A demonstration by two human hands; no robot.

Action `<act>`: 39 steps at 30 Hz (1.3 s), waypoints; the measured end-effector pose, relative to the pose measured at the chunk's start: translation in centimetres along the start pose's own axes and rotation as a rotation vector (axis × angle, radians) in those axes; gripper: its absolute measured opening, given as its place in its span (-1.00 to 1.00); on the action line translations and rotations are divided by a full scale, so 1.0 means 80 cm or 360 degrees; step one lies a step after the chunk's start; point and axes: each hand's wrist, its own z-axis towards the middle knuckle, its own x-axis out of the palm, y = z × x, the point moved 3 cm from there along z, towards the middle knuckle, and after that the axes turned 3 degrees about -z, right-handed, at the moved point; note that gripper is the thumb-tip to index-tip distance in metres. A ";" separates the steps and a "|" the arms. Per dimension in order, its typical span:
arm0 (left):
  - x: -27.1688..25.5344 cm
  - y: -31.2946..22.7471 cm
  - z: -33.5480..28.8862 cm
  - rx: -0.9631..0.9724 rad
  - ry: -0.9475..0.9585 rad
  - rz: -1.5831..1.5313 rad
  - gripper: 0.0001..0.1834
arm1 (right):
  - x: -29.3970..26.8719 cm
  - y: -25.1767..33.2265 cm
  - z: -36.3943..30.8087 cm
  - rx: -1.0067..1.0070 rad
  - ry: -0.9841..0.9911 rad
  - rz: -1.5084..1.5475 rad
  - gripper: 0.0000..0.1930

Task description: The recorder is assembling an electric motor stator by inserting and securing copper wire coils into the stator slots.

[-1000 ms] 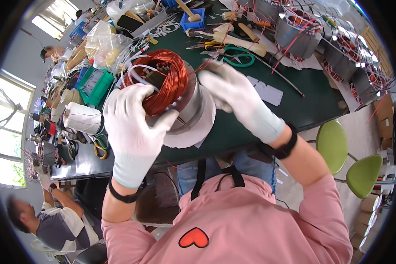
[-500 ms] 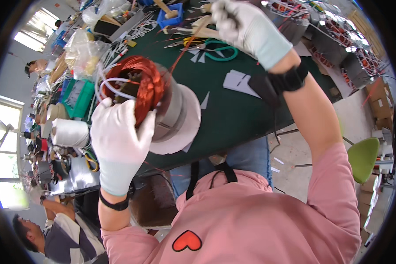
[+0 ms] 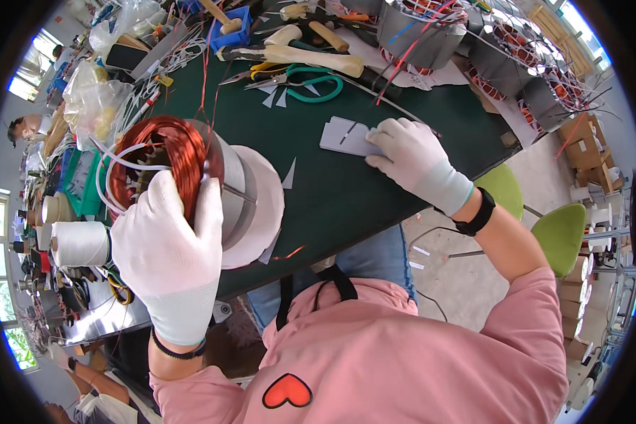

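Observation:
On the left of the dark green table a motor stator [image 3: 239, 187] lies on its side, its red copper winding [image 3: 191, 157] bulging from the open end. My left hand [image 3: 169, 247], in a white glove, grips the winding's near rim between thumb and fingers. Pale sleeving tubes [image 3: 131, 166] loop out of the bore. My right hand [image 3: 413, 157], gloved too, has its fingers and thumb closed on the right end of a small stack of white insulation paper slips [image 3: 345, 136]. A pointed paper sliver [image 3: 290, 174] lies beside the stator.
Green-handled scissors [image 3: 316, 86], wooden-handled tools [image 3: 318, 58] and a blue bin [image 3: 230, 28] lie farther back. Several wound stators [image 3: 420, 39] stand at the back right. A white thread spool [image 3: 81, 244] is left of my left hand. Green chairs [image 3: 560, 237] stand at right.
My right hand has come down from over the far tools to the paper stack. My left hand stays on the winding. The whole view has shifted.

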 end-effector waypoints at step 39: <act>0.008 0.115 0.014 -0.0014 0.0094 -0.2096 -0.83 | -0.092 0.133 0.092 0.0638 -0.0032 0.1588 -0.86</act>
